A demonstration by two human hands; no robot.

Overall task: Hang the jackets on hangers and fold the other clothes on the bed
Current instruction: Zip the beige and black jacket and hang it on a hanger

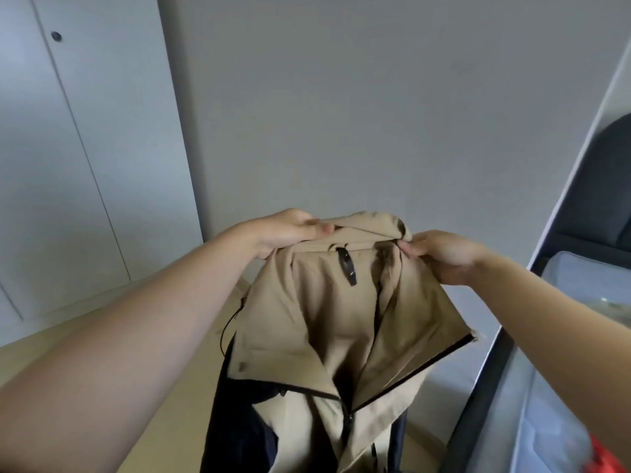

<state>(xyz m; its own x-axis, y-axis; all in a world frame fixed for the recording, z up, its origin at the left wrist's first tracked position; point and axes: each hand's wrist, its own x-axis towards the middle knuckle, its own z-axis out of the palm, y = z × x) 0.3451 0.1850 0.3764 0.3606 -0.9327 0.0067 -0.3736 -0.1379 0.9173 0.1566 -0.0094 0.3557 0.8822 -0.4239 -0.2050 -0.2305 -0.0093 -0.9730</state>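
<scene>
A tan hooded jacket (327, 319) with dark navy lower panels and a black zipper hangs in mid-air in front of me, its inside facing me. My left hand (286, 230) grips the hood's top edge at the left. My right hand (440, 254) pinches the same edge at the right. A black hang loop (346, 266) shows below the collar, and a thin black drawcord dangles at the jacket's left side. No hanger is in view.
The bed (563, 397) with a pale mattress runs along the right edge, with a red-orange item (602, 455) at its lower corner. White wardrobe doors (68, 148) stand at the left, a plain wall ahead, light wooden floor below.
</scene>
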